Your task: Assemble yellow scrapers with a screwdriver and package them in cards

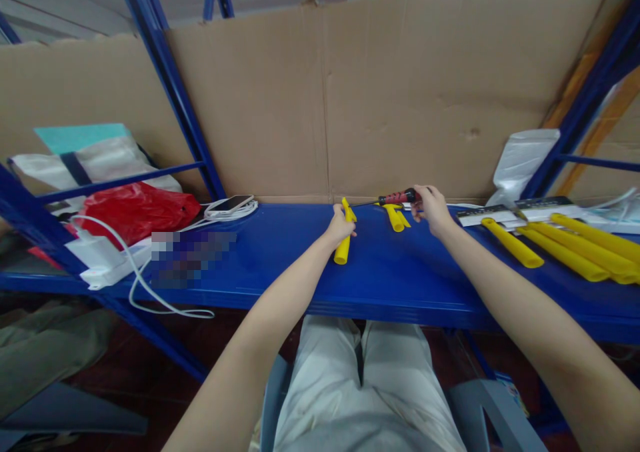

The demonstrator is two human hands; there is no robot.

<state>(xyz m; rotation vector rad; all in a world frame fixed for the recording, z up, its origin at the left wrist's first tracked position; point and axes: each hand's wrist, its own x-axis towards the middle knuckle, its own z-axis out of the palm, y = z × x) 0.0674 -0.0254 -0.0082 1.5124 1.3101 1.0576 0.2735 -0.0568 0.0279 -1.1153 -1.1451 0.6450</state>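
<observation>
My left hand [341, 225] is closed around a yellow plastic handle [342, 252], a hollow tube with a narrower, shaped top end. In my right hand [431, 207] is a screwdriver [397, 197] with a red and black grip, held by its butt end. Its thin shaft points left, and the tip is close to the top of the yellow handle; I cannot tell whether they touch. Just under the screwdriver, a short yellow plastic piece [395, 219] lies on the blue table [285, 252].
Several yellow tubes [575, 245] lie at the right beside black-and-white packaging [540, 209]. A phone [230, 203] rests on a coiled white cable at the left, near a power strip [107, 269] and a red plastic bag [137, 209]. Cardboard [390, 92] walls the back; blue posts [175, 92] flank it.
</observation>
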